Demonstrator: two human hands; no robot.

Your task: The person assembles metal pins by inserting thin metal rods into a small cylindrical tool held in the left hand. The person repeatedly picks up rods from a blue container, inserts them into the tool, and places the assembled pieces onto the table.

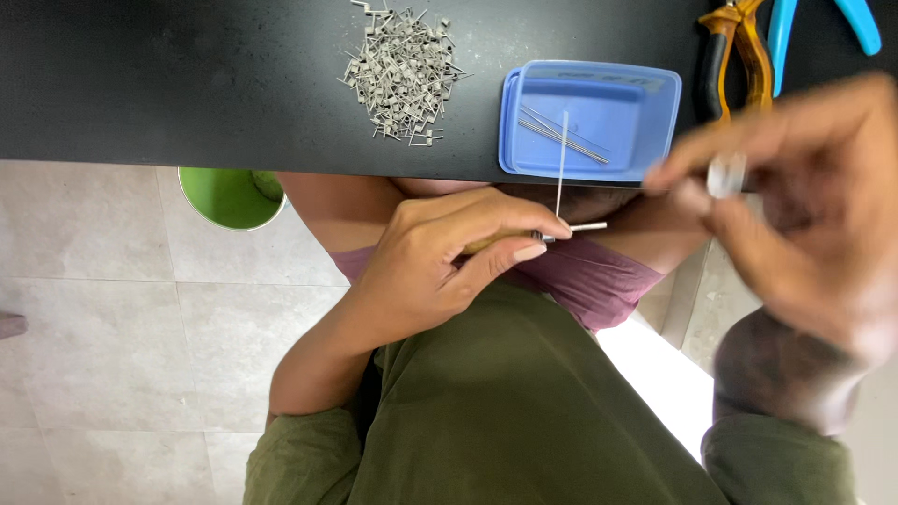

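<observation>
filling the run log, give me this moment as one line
left hand: pinches thin wire | right hand: blurred, grips small pale piece | blue tray: holds wire lengths | bent wire pile on black table

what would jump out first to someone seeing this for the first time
Most likely the left hand at the centre, pinching a small tool with a thin bent wire sticking up from it. Next, the blurred right hand at the right, gripping a small pale object. On the black table above, a heap of small bent wire pieces lies beside a blue tray holding a few straight wires.
</observation>
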